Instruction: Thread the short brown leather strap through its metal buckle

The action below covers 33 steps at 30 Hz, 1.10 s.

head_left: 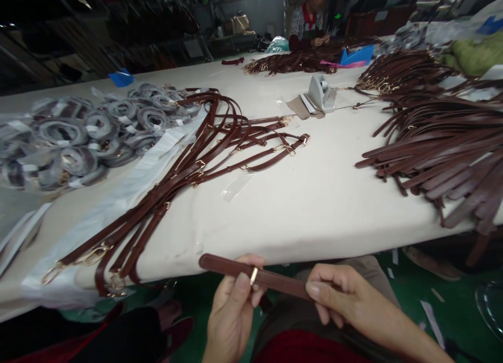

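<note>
Primary item: brown strap (285,285), held in the air over the near edge of the table (283,216), tilted, rounded end to the left. I have the left hand (231,308) closed narrowly on it at the metal fitting (254,275), thumb on top. I have the right hand (340,296) pinching the strap to the right of the fitting, thumb against curled fingers.

Work status: the fitting spans the strap, and the rounded end projects past it. I judge this piece partly worked; I cannot tell whether the fitting is at its final position.

Left side, near: a bundle of straps with gold hooks (161,195), unwrapped. Left side, beyond the bundle: wrapped coils (101,123), which I judge complete. Right side: a large heap of loose straps (451,148), also unwrapped, so much appears left. Far side: tape dispenser (324,95) and, beyond it, a person (310,22)
</note>
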Each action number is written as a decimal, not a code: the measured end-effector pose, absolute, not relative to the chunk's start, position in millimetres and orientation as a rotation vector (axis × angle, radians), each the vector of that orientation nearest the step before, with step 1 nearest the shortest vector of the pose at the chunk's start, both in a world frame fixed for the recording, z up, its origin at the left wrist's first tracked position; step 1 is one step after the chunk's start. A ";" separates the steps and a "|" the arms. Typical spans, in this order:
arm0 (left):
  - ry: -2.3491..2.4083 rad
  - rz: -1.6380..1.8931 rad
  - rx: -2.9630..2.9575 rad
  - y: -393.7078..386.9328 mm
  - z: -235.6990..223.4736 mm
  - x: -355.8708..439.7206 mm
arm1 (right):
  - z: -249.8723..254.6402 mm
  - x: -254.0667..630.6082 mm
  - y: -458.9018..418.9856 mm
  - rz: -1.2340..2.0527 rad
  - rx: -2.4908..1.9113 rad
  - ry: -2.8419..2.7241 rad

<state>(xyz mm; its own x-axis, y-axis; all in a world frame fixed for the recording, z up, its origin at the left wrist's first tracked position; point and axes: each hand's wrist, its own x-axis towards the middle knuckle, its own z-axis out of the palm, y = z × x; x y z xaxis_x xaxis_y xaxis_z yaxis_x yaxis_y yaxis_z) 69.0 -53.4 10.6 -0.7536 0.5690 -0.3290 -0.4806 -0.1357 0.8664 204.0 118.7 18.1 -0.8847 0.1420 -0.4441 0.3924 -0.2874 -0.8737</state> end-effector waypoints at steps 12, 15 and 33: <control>1.474 1.697 0.444 -55.0 -2.1 76.8 | 22.2 220.6 137.2 -2.201 0.648 1.944; 1.473 1.618 0.500 -53.5 -1.5 80.9 | 23.4 219.7 136.8 -2.181 0.613 1.986; 1.786 1.167 1.114 -17.8 18.7 91.0 | 41.7 216.8 117.5 -1.628 0.538 3.051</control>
<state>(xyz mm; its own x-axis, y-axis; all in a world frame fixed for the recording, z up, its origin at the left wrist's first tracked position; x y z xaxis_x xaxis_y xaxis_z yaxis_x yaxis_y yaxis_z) 91.0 -17.8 18.7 -0.3685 0.9236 -0.1062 0.2733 0.2168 0.9372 216.8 117.5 41.7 -0.8908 0.4226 0.1671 0.0965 0.5353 -0.8392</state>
